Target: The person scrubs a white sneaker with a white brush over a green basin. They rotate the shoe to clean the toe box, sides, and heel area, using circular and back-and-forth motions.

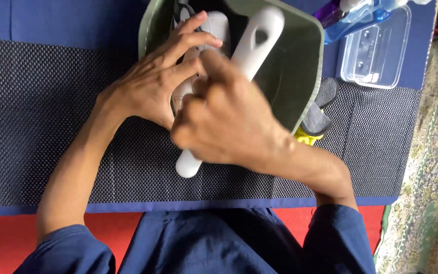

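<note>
Right hand (229, 127) closed around a white long-handled tool (239, 76), gripping mid-handle; butt end sticks out below the fist, looped end points up into a green tub (300, 76). Left hand (163, 81) just beside it, fingers spread over a grey shoe (214, 28) inside the tub, pressing rather than clamping. Tub sits on a black mesh mat (36, 122) on the tabletop. Past the right hand: dark sponge pads (318, 119), clear plastic container (378, 56), blue spray bottle (353, 18).
</note>
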